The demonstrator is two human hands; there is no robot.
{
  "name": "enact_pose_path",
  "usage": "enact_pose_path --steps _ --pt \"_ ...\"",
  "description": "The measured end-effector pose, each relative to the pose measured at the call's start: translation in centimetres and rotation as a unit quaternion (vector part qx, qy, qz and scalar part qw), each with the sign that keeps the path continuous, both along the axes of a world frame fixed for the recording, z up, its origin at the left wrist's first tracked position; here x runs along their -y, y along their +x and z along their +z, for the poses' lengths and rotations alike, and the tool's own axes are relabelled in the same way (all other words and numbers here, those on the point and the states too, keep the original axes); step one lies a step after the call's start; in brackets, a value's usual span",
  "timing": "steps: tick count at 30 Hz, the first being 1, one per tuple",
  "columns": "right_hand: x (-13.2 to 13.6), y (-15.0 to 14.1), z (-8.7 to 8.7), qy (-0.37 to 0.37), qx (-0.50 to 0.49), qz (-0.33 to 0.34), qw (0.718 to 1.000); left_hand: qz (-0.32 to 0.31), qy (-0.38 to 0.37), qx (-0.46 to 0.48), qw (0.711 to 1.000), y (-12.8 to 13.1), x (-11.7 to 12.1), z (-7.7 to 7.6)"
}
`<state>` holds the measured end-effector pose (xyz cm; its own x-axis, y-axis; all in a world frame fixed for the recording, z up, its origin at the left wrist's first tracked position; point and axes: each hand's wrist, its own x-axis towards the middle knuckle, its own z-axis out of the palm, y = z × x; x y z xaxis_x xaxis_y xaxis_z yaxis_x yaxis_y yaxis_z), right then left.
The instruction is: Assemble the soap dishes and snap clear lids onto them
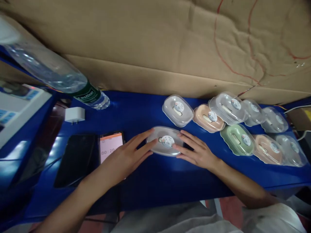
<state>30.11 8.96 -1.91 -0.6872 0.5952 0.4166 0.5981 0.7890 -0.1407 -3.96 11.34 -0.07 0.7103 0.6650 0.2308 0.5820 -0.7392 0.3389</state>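
A grey oval plastic box with a clear lid and a round sticker (161, 130) is held between my hands above the blue table. My left hand (132, 154) grips its left end, one finger lying over the lid. At the right end my right hand (196, 150) presses with its fingers on the lid and rim. Just behind stands another grey lidded box (172, 114). To the right are several more such boxes, among them a peach one (204, 122) and a green one (233, 139), with a grey one (224, 106) leaning over its neighbours.
Left of my hands lie a phone showing a timer (108, 145) and a dark flat device (75, 157). A white charger plug (74, 114) and a large water bottle (65, 77) are farther back. Brown cardboard (145, 42) walls off the back of the blue table (155, 184).
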Motion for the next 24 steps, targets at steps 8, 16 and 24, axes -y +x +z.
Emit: enact_pose_path --steps 8,16,24 --pt "-0.2 0.5 -0.3 -0.072 -0.019 0.02 0.997 0.004 0.006 0.025 1.0 -0.3 0.1 0.7" --pt "0.2 0.3 -0.8 -0.058 -0.065 0.01 0.996 0.004 0.018 0.02 1.0 0.1 -0.5 0.2" --pt "0.6 0.2 -0.8 -0.077 -0.078 -0.021 0.994 0.022 -0.069 0.1 0.992 -0.1 -1.0 0.0"
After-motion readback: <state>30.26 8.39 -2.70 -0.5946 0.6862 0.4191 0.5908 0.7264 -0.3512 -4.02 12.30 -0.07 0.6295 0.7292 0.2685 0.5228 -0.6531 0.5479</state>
